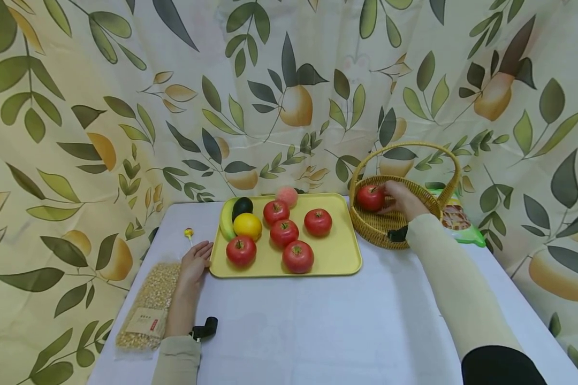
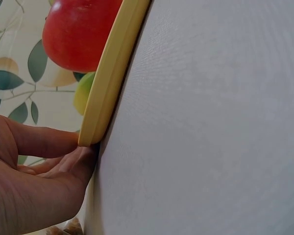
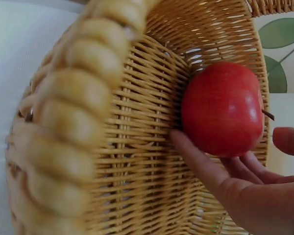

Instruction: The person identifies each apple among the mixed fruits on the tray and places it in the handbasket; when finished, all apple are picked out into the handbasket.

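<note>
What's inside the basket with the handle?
Inside the basket I can see a red apple, with the right hand at it, and some bare woven bottom. The apple and hand cover other parts, so anything under them can't be seen.

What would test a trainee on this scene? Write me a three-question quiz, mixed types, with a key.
1. Count: how many red apples lie on the yellow tray?

2. True or false: the left hand touches the yellow tray.

3. Choose one: the fingers of the right hand touch
A) the bag of kernels
B) the apple inside the wicker basket
C) the banana

Key: 1. Five. 2. True. 3. B.
</note>
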A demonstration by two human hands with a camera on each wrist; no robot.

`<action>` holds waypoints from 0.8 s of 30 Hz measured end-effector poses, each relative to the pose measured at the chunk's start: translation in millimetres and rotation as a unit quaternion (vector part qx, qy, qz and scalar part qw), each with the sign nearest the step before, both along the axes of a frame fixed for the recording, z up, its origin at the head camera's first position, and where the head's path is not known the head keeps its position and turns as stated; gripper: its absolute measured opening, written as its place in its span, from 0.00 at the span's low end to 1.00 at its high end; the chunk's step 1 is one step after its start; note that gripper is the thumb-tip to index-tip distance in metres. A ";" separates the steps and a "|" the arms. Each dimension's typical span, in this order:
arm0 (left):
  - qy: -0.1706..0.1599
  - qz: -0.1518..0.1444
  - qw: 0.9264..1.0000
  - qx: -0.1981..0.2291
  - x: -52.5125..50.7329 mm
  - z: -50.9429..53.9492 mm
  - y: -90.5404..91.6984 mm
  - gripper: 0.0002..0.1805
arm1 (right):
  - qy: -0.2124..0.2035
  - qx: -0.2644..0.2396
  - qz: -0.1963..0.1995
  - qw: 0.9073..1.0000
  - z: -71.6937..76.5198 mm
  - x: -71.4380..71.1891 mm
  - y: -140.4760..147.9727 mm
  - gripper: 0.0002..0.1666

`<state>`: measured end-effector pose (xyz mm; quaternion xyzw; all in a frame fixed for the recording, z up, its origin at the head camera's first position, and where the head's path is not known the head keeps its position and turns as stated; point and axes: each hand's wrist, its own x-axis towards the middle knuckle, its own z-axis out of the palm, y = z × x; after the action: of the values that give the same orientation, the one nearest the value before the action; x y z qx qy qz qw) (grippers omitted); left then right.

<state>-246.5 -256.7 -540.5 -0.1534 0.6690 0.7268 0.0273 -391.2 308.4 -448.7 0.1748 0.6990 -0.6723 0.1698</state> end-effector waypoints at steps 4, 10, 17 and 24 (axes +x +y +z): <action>0.003 -0.003 1.000 0.004 0.5 0.6 0.6 0.42 | 0.000 0.003 0.006 1.000 0.0 -0.5 6.4 0.34; 0.004 -0.001 1.000 0.005 0.9 0.1 0.7 0.42 | 0.024 0.033 -0.011 0.999 -3.8 2.5 13.0 0.35; -0.002 0.001 1.000 0.005 1.3 1.7 2.4 0.42 | 0.047 0.059 -0.023 0.997 3.0 11.2 17.1 0.32; 0.002 0.004 1.000 0.010 1.2 2.0 2.1 0.42 | 0.066 0.060 -0.007 0.996 19.4 19.9 12.9 0.33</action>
<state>-245.3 -254.6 -538.6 -0.1548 0.6614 0.7335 0.0246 -371.3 321.2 -429.3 0.1451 0.7464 -0.6404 0.1080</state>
